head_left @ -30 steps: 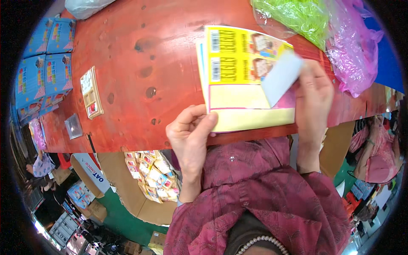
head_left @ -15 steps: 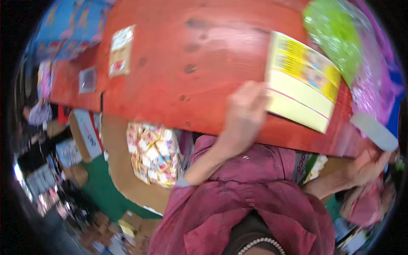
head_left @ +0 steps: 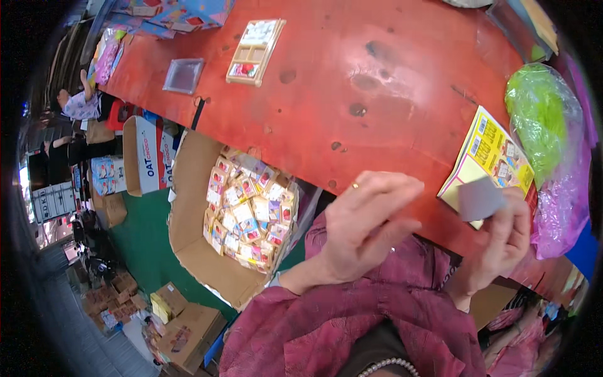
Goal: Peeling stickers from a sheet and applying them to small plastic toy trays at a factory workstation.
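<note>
My right hand [head_left: 507, 237] pinches a small flat grey card [head_left: 480, 198] between thumb and fingers. Beneath the card lies a stack of yellow printed sheets [head_left: 493, 146], at the right of the red table [head_left: 301, 94]. My left hand [head_left: 367, 229] hovers over the table's near edge, left of the stack; it is empty, thumb apart from the fingers. The card hides part of the sheets' near end. Farther off on the table lie a small tan compartment tray [head_left: 255, 53] and a clear plastic case [head_left: 183, 75].
Left of my body, below the table edge, stands an open cardboard box [head_left: 188, 235] full of small packs [head_left: 250, 210]. A green bundle in clear plastic [head_left: 537, 119] and a pink plastic bag [head_left: 553, 220] lie at the right. Cartons [head_left: 188, 333] stand on the green floor.
My left hand has come away from the stack's left edge. My right hand has moved in from the far right with the grey card, now over the sheets. The view has turned.
</note>
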Available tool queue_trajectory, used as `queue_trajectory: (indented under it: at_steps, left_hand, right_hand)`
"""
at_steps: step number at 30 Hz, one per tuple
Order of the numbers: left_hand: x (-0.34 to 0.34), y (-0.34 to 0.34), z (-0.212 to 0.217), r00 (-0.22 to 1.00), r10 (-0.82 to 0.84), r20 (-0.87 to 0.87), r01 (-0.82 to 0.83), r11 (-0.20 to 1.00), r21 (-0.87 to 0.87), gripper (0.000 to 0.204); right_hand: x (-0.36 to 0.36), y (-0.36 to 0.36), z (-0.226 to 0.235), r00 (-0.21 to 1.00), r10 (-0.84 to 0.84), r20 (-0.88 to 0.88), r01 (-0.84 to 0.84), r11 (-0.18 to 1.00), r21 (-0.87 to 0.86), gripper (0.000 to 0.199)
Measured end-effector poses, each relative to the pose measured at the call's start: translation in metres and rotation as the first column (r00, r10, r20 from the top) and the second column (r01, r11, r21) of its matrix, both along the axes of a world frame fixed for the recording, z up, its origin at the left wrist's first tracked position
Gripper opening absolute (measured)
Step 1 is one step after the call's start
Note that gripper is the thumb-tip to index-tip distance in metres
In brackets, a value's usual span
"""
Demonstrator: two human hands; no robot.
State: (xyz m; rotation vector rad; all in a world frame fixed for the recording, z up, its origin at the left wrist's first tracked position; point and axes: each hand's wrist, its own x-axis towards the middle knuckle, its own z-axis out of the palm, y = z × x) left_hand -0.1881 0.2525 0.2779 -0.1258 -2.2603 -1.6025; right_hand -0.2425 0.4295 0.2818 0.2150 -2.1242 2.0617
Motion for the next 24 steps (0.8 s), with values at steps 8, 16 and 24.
queue_trajectory:
  at_steps: [8,16,24]
  left_hand:
    - [-0.001,0.014,-0.009,1.0,0.02,-0.023,-0.012,0.957,0.291,0.065]
    - [-0.001,-0.024,-0.021,0.982,0.085,0.166,-0.185,0.302,0.935,0.026]
    - [-0.013,-0.062,-0.024,0.958,0.238,0.157,-0.244,0.401,0.883,0.018]
  right_hand:
    - [-0.006,-0.041,0.006,0.885,0.458,-0.084,-0.443,0.883,0.156,0.017]
    - [-0.018,-0.059,-0.004,0.939,0.268,-0.217,-0.109,0.827,0.551,0.031]
    - [-0.01,-0.024,-0.03,0.754,0.509,0.414,-0.511,0.852,-0.117,0.016]
